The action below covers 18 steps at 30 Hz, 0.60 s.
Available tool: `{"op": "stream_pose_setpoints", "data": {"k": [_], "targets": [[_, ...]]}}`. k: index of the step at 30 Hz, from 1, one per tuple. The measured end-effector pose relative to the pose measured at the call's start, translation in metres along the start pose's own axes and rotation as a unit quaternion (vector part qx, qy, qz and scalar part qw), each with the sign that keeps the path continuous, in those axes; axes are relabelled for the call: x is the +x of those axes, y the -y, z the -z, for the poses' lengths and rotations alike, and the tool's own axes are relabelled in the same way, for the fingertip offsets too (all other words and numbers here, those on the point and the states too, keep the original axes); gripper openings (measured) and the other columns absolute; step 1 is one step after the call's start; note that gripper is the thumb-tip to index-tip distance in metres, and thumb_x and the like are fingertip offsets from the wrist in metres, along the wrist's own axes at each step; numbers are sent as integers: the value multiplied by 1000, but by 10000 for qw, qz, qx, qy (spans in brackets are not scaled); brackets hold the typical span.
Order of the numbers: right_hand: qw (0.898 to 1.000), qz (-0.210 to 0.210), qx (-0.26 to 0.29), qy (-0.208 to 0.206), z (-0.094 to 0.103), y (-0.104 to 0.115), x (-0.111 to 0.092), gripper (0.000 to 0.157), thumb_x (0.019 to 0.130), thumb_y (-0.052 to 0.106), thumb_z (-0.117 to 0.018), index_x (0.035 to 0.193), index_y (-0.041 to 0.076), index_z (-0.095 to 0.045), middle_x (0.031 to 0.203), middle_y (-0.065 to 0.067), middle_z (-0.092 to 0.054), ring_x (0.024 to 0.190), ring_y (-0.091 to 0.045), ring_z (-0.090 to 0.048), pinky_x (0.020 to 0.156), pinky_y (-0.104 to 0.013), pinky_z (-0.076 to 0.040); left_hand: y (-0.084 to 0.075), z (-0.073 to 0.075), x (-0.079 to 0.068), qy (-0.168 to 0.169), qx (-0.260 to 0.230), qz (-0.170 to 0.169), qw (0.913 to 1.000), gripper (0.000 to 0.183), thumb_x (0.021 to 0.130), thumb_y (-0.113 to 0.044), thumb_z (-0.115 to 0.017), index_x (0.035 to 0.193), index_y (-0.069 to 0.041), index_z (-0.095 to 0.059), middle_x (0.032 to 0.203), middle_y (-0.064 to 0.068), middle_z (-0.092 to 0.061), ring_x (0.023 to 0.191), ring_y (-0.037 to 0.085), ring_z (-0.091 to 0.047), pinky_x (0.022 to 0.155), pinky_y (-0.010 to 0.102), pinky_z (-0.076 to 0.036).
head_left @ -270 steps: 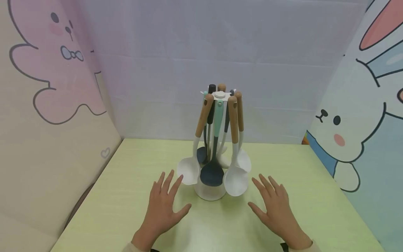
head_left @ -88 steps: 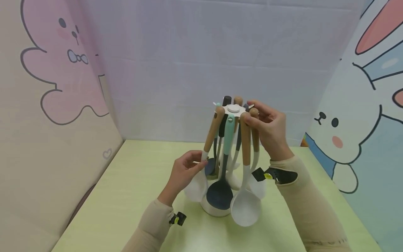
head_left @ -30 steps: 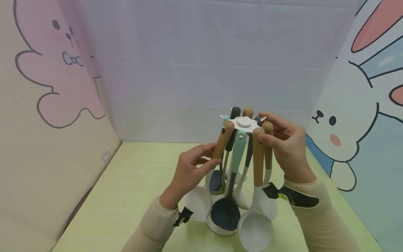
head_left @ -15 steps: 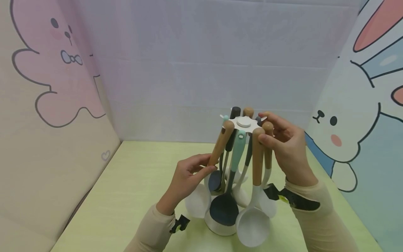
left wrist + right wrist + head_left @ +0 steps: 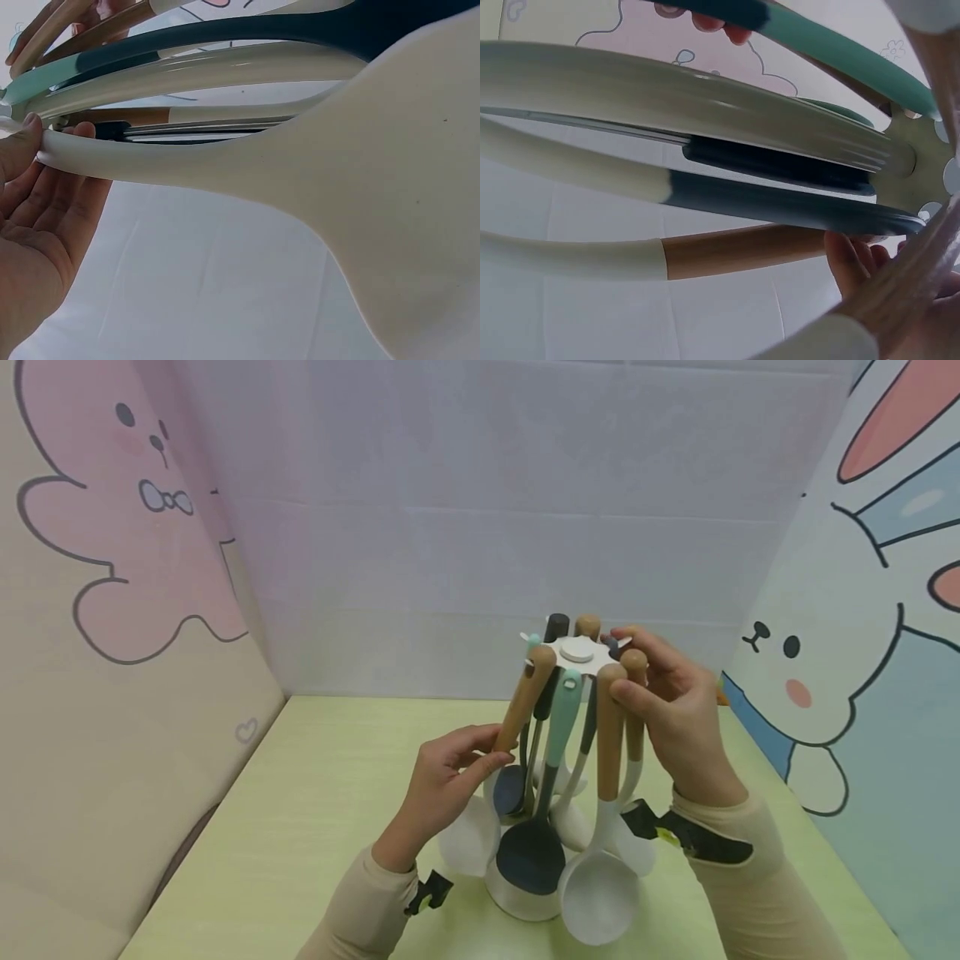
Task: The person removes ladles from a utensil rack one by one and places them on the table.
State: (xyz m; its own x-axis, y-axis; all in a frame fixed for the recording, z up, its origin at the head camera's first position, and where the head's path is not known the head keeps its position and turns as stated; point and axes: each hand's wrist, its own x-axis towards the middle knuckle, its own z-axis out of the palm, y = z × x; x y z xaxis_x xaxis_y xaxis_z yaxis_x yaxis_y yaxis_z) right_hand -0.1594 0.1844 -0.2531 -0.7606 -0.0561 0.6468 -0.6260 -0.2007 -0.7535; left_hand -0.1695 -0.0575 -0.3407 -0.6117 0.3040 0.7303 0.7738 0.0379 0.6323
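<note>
A white rotating utensil rack (image 5: 577, 650) stands on the table, hung with several kitchen utensils. My left hand (image 5: 450, 781) pinches, thumb in front, a white broad-headed utensil (image 5: 471, 839) at the lower part of its wooden handle; the left wrist view shows its white neck (image 5: 142, 159) running from the fingers. My right hand (image 5: 678, 714) grips the rack's right side, fingers behind the rim and thumb on the wooden handle of a white ladle (image 5: 598, 897). Between the hands hangs a dark ladle (image 5: 531, 856) with a mint-green handle.
The pale yellow-green table (image 5: 330, 760) spreads round the rack's white base (image 5: 517, 902). A plain cloth wall (image 5: 450, 568) closes the back, and cartoon-printed panels stand at both sides. Other utensils hang at the rack's far side, partly hidden.
Since the oldest frame both hands have come onto the rack, which now sits nearer and further right. Over the last second my left hand has slid a little down the wooden handle.
</note>
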Motion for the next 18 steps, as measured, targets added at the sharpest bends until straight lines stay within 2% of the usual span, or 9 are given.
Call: {"op": "stream_pose_setpoints", "data": {"k": [3,6,18], "targets": [[9999,3,55,107,0,-1,0,37,89,4,-71,126,2,-66,127,-12,-63,109,-22,-57,90,-27,-51,-1,0,3,-31,34,-70,10000,29,83,13,-72,111,8,-68,93,17,-72,81,24,-70,66,33,-61],[9998,-12,82,172,-1,-2,1,38,90,6,-71,128,1,-64,131,-12,-62,113,-23,-56,92,-28,-51,-3,1,6,-47,55,-140,9999,29,82,13,-72,110,9,-68,92,16,-72,81,25,-69,66,33,-61],[9998,-42,133,114,0,-3,0,38,91,8,-72,128,2,-63,127,-12,-63,105,-20,-60,86,-26,-55,-4,1,11,-43,110,-207,9997,31,80,14,-74,110,9,-68,91,17,-71,80,26,-69,66,32,-61]]}}
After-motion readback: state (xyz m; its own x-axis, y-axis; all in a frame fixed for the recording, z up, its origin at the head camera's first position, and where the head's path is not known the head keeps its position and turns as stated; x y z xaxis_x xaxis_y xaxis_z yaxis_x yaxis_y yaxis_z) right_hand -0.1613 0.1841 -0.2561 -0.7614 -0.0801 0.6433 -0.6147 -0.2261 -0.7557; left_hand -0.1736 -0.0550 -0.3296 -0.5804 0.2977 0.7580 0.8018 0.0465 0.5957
